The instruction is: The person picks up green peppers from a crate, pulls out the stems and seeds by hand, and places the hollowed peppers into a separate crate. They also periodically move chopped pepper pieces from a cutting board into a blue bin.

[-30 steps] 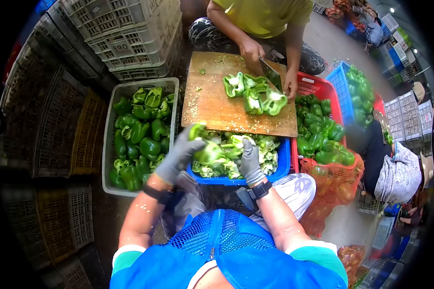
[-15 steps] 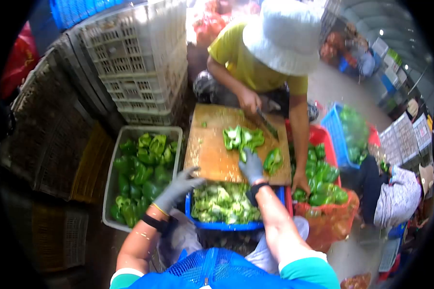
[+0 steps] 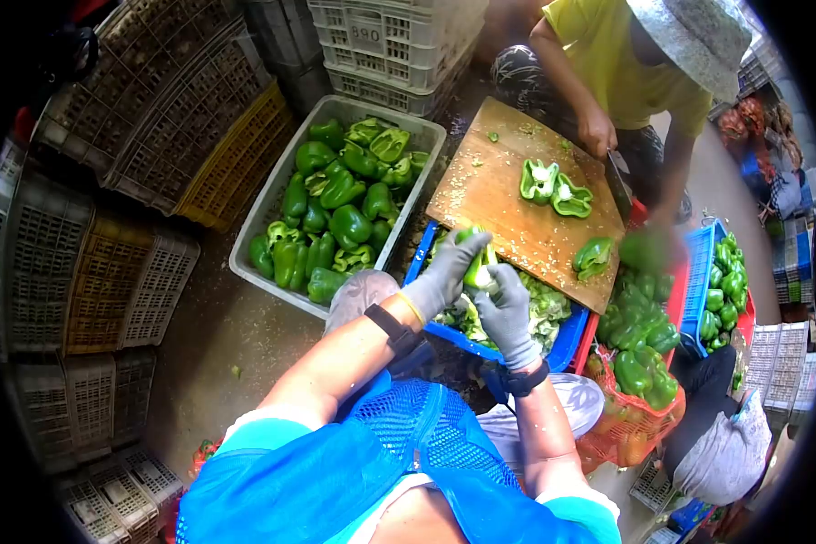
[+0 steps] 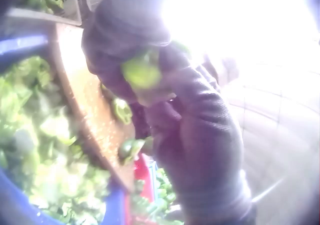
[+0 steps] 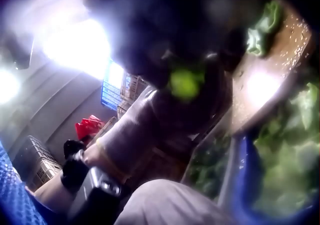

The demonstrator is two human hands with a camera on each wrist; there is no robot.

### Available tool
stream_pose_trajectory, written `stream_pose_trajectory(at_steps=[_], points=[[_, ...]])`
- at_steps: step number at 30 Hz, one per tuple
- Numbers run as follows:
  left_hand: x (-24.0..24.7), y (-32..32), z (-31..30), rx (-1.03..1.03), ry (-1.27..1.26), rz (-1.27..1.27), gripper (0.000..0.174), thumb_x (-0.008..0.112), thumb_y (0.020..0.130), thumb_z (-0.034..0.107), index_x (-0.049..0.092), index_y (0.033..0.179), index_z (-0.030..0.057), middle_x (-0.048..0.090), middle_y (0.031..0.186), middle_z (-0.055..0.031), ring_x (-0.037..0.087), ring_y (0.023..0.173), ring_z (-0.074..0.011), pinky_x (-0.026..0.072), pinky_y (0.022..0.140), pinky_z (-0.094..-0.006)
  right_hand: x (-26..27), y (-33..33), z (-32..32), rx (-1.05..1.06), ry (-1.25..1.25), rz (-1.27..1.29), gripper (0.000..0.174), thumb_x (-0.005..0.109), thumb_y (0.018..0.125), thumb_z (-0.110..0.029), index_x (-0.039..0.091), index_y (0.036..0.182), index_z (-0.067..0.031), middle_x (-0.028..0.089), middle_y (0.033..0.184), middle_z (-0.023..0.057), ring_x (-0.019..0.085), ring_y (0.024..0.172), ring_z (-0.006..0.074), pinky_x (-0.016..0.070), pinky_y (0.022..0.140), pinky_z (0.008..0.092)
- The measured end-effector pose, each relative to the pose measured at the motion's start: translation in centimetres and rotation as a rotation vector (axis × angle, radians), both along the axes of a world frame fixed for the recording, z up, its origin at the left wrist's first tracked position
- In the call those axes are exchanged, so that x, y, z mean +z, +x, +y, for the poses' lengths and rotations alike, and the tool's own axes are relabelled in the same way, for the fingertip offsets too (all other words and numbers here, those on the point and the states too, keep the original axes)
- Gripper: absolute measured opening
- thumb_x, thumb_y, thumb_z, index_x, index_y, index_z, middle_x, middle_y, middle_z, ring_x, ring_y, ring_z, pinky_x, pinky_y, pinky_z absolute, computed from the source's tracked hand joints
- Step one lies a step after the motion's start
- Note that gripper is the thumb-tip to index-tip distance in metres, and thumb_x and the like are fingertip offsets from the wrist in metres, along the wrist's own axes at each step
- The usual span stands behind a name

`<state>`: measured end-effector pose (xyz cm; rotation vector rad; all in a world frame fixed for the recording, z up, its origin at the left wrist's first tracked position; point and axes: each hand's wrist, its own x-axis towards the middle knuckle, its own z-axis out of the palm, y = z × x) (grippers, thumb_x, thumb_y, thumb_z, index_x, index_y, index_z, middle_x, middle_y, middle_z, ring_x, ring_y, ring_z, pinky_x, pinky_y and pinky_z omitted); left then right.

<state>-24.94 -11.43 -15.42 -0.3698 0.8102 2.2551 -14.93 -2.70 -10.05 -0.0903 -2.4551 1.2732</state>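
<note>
Both my grey-gloved hands hold one green pepper half [image 3: 477, 255] over the blue crate [image 3: 567, 343] of pepper trimmings. My left hand [image 3: 451, 268] grips it from the left, and my right hand [image 3: 501, 304] holds it from below with fingers curled into it. In the left wrist view the pepper half [image 4: 142, 71] sits between dark gloved fingers [image 4: 130, 40]. The right wrist view is blurred, with a green patch of the pepper half [image 5: 186, 82] against the gloves. A wooden cutting board [image 3: 508, 213] lies just beyond, with cut pepper halves [image 3: 554, 189] on it.
A grey bin [image 3: 263, 218] of whole and cut green peppers stands to the left. Across the board sits a person in a yellow shirt [image 3: 621, 54] holding a knife [image 3: 618, 186]. Red [image 3: 630, 426] and blue [image 3: 694, 281] crates of peppers stand at right. Stacked empty crates [image 3: 100, 236] fill the left.
My right hand has come back from the cutting board with a pepper half, and my left hand has closed on it too. My head view has swung leftward.
</note>
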Motion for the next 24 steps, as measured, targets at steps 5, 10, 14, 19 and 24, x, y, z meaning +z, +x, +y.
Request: stream_pose_trajectory(at_steps=[5, 10, 14, 19, 24], points=[[2.0, -6.2, -2.4, 0.324, -0.138, 0.034, 0.024, 0.070, 0.083, 0.024, 0.054, 0.097, 0.0132, 0.059, 0.086, -0.0049, 0.058, 0.069, -0.0192, 0.0539, 0.063, -0.0338, 1.7, 0.1, -0.2, -0.445, -0.870, 0.153, 0.012, 0.062, 0.088, 0.000, 0.058, 0.097, -0.0069, 0.058, 0.083, -0.0039, 0.050, 0.071, 0.0034, 0.0410, 0.062, 0.0189], [3.1, -15.3, -7.4, 0.363, -0.900, 0.985, 0.075, 0.076, 0.079, 0.024, 0.035, 0.138, 0.0015, 0.048, 0.129, -0.0164, 0.051, 0.113, -0.0250, 0.0425, 0.095, -0.0353, -2.6, 3.3, 5.3, -0.201, 0.056, -0.297, 0.045, 0.075, 0.074, -0.025, 0.057, 0.108, 0.0002, 0.061, 0.095, 0.0146, 0.059, 0.089, 0.0307, 0.0476, 0.083, 0.0364], [3.8, -16.0, -8.2, -0.259, -1.365, 1.227, 0.091, 0.080, 0.067, 0.045, 0.041, 0.136, 0.0016, 0.039, 0.137, -0.0301, 0.041, 0.127, -0.0412, 0.0334, 0.107, -0.0405, -3.8, -2.0, 10.1, -0.172, 0.206, -0.263, 0.044, 0.072, 0.073, -0.024, 0.058, 0.108, -0.0026, 0.058, 0.109, 0.0176, 0.055, 0.105, 0.0358, 0.0461, 0.089, 0.0412], [3.3, -10.4, -3.7, -0.561, -0.827, 1.034, 0.055, 0.069, 0.084, 0.024, 0.049, 0.129, -0.0009, 0.061, 0.107, -0.0082, 0.057, 0.092, -0.0119, 0.0475, 0.080, -0.0263, -4.5, -15.9, 15.0, -0.300, 0.677, -0.071, 0.029, 0.063, 0.075, -0.015, 0.059, 0.103, -0.0067, 0.059, 0.106, 0.0155, 0.055, 0.100, 0.0335, 0.0477, 0.087, 0.0399], [6.2, -5.0, -0.9, -0.748, -0.632, 0.877, 0.061, 0.072, 0.083, 0.027, 0.046, 0.133, 0.0034, 0.057, 0.118, -0.0168, 0.055, 0.105, -0.0188, 0.0455, 0.089, -0.0313, -6.3, -21.6, 16.2, -0.096, 1.002, -0.586, 0.027, 0.057, 0.080, -0.012, 0.061, 0.107, -0.0079, 0.065, 0.104, 0.0145, 0.060, 0.100, 0.0322, 0.0453, 0.088, 0.0453]])
